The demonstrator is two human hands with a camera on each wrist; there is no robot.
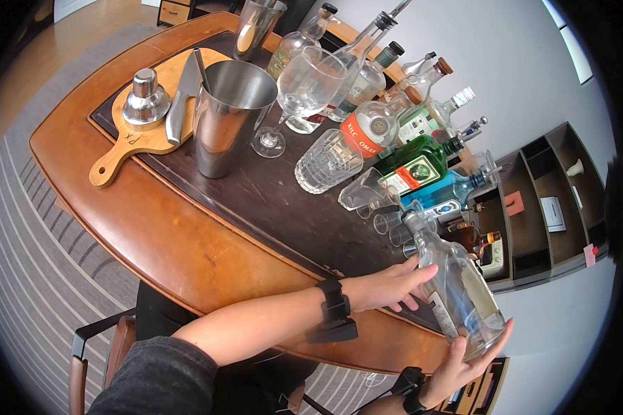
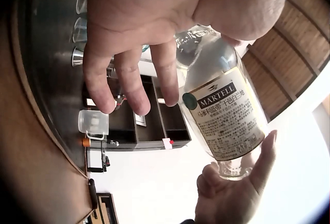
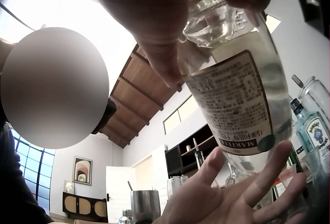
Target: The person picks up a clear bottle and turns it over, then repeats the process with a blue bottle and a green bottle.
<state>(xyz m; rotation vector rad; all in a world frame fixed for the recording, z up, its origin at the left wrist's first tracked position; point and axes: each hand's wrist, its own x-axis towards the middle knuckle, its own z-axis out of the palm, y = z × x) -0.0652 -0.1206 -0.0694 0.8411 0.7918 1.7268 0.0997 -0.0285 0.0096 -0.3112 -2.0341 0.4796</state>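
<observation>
A clear glass Martell bottle [image 1: 457, 280] is held tilted above the table's right end, its neck toward the glasses. My right hand [image 1: 460, 370] grips its base between thumb and fingers. Beside the neck and shoulder, my left hand [image 1: 384, 285] has its fingers spread and extended, the thumb against the glass. The left wrist view shows the printed back label [image 2: 229, 113] facing that camera, with the right hand [image 2: 232, 198] at the bottle's base. In the right wrist view, the left hand's spread fingers [image 3: 263, 185] lie close under the bottle's shoulder.
Several bottles, including a green one [image 1: 422, 166] and a blue one [image 1: 450, 190], line the table's far side. Cut-glass tumbler [image 1: 327, 162], wine glass [image 1: 311, 79] and metal shaker tin [image 1: 232, 114] stand nearer. A knife [image 1: 180, 104] lies on the wooden board [image 1: 138, 142].
</observation>
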